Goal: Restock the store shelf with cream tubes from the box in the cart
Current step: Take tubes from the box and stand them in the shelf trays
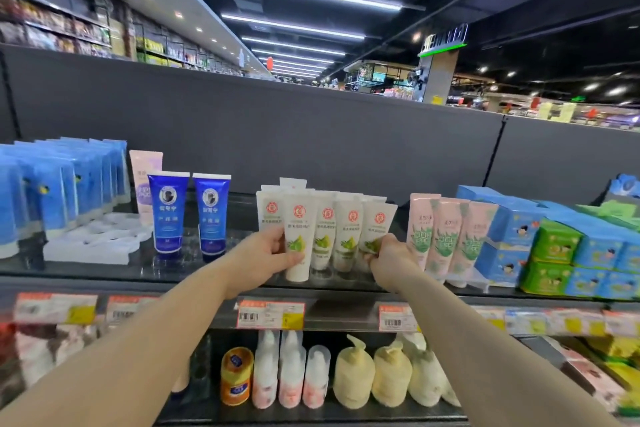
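Cream tubes (327,232) are standing in a row on the top shelf (194,263), long axes upright, caps down, crimped ends pointing up and leaning slightly away. The left hand (266,255) is gripping the front left tube (298,239), thumb curled across its face. The right hand (388,253) is pinching the rightmost tube (375,229) near its base with curled fingers. The row is sitting close to the shelf's front edge. Bare shelf is lying open between the row and the blue tubes (188,215) at left; the pink tubes (446,236) are standing just beside it at right.
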Available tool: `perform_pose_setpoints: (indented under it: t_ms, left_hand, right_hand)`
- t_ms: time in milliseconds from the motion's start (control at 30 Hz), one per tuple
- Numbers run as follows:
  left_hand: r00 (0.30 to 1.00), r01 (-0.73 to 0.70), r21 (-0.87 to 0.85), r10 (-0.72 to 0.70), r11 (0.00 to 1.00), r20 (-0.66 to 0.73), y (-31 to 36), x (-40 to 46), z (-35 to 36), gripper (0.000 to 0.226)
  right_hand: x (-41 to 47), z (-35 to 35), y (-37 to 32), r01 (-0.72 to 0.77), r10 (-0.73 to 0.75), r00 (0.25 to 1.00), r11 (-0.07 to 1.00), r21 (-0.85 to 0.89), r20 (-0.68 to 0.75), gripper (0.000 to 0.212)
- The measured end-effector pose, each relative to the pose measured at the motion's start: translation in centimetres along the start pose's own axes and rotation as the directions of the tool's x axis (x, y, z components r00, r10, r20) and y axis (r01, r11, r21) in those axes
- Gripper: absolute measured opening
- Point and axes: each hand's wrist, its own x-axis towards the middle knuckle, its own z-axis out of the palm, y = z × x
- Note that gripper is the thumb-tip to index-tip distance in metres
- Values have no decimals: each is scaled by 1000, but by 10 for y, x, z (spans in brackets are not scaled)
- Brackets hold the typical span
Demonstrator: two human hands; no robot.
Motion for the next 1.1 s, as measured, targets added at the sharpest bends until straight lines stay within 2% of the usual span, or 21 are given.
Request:
perform_pose_setpoints:
  t_ms: [167,233,333,367,500,667,800,933,1100]
  left_hand:
    - [1000,-4,-26,4,1000,-20,7,-5,2,32]
    - [999,-7,-43,6,999,-33,7,-5,2,32]
    - [998,-28,-70,24,997,-54,7,-5,2,34]
    - [997,-36,-78,31,996,-64,7,-5,3,34]
    - [993,-78,-101,69,992,-91,16,-8,0,34]
    - [989,-85,-106,71,991,-132,15,-16,-20,35]
    - [988,-54,-153,31,987,-151,8,-25,-32,28]
    - [966,-10,-136,-26,991,-258,-3,-35,-46,26]
    - [953,19,-39,-30,999,-301,-19,-42,-53,30]
  right_hand:
    - [-11,-7,0,-54,49,998,981,186,30,41]
    - [-25,-9,0,-25,47,996,966,256,-80,46]
    - [-58,-8,-16,182,-31,946,875,449,-322,40]
    - [-67,-6,-26,241,-96,943,854,460,-317,37]
    - [-79,15,-65,350,-356,933,855,383,-57,41]
    - [-78,26,-88,440,-455,889,809,390,-60,35]
    - [-74,34,-99,442,-463,885,797,411,-54,33]
    - [-65,35,-104,364,-361,927,811,457,-99,29]
    - [-65,52,-106,358,-355,932,862,359,-77,27]
